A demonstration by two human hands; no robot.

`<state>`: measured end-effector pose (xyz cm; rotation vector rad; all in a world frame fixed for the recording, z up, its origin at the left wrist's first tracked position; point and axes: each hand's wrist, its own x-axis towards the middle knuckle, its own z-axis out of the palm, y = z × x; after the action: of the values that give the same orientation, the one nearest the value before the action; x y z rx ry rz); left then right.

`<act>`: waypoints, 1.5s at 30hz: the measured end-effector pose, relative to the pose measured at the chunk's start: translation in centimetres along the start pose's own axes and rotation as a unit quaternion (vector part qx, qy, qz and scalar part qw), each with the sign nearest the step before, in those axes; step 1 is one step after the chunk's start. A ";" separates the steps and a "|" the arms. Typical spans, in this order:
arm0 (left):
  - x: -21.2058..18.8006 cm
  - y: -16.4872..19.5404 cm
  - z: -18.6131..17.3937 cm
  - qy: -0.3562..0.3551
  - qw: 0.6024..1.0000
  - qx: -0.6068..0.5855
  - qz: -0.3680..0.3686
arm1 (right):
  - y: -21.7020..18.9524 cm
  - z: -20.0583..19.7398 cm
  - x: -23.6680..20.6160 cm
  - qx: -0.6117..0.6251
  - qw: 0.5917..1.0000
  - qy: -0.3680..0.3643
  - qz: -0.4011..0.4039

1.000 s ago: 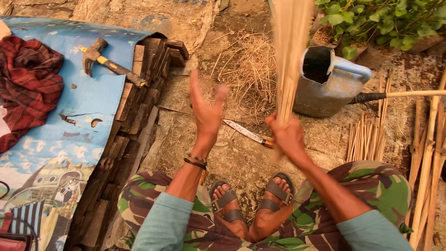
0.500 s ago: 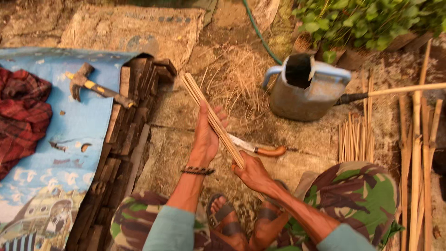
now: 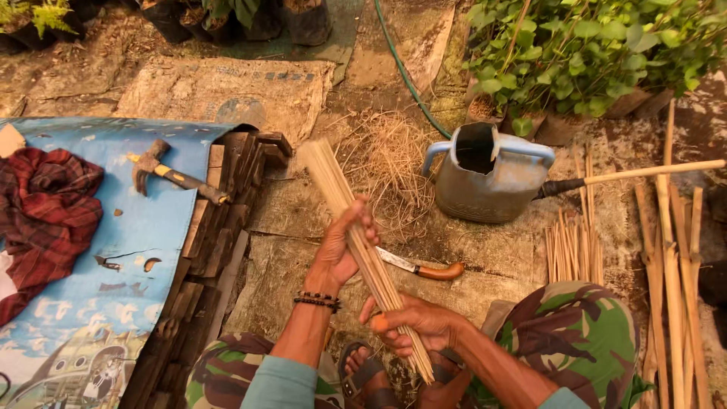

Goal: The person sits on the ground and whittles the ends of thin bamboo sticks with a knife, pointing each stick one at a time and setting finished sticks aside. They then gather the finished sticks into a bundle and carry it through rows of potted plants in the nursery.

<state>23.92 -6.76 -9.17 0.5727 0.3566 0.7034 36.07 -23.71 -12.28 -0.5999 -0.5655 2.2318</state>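
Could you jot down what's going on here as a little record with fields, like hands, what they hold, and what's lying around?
Left hand: grips the upper part of a bundle of thin pale bamboo sticks
Right hand: grips the same bundle lower down
Bundle: tilted, top leaning away to the left
On the ground: wooden-handled knife just beyond the hands
Behind: grey metal watering can
Left side: hammer on blue printed sheet
Right side: bamboo strips

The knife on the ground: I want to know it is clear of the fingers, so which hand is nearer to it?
Right. The right hand grips the stick bundle just below the knife; the left hand holds the bundle to the knife's left, slightly farther.
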 end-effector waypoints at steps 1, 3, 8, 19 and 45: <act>0.0 0.0 0.2 0.026 0.997 0.067 0.012 | 0.3 0.0 0.2 -0.064 0.995 0.075 -0.007; 0.0 -0.2 1.3 0.077 0.976 0.201 0.030 | 1.5 0.1 0.8 -0.183 0.957 0.225 -0.026; -3.6 -0.2 8.2 0.244 0.930 0.257 0.101 | 5.5 2.0 0.8 -0.445 0.734 0.436 -0.270; -9.9 2.3 9.4 -0.067 0.968 0.214 0.114 | 9.2 8.9 -5.7 -0.378 0.797 0.322 -0.345; -7.0 -3.8 24.6 -0.083 0.805 0.575 -0.119 | 15.5 -7.8 -32.5 -0.283 0.544 0.782 -0.115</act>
<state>32.86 -23.05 8.79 1.7031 0.6749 0.1058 52.02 -56.19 -19.23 -2.2376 -0.2570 0.4675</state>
